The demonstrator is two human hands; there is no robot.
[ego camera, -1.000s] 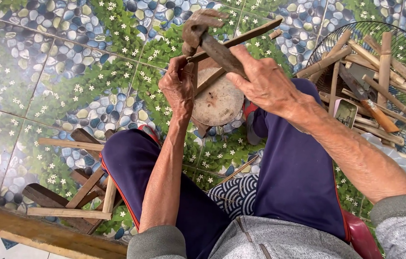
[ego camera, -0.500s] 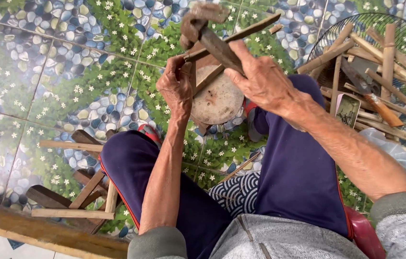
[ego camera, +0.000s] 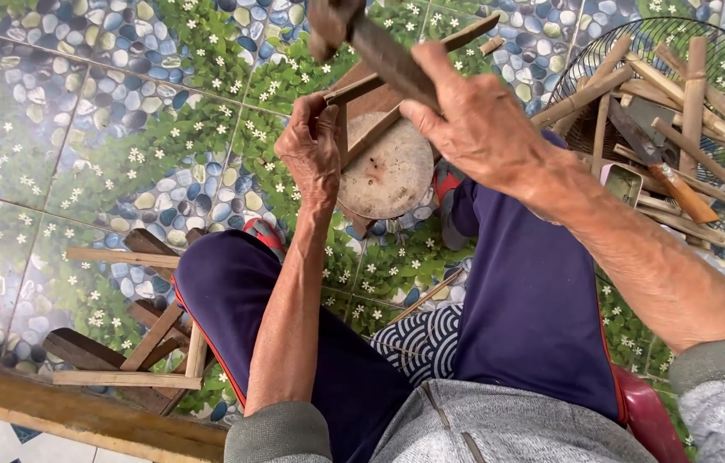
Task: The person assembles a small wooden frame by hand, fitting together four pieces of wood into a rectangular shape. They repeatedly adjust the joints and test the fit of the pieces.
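Right hand (ego camera: 474, 120) fisted around the dark wooden handle of a rusty hammer (ego camera: 362, 39), head raised near the top edge. Left hand (ego camera: 315, 150) pinched closed on a thin brown wooden strip frame (ego camera: 397, 73), held over a round pale wood block (ego camera: 388, 176) on the pebble-pattern tile floor (ego camera: 80, 129). Cut sticks piled on a wire fan grille (ego camera: 680, 86) at right.

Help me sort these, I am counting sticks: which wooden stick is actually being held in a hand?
The thin wooden strip over the round wooden block, pinched by the left hand. The sticks in the wire basket and on the floor lie untouched.
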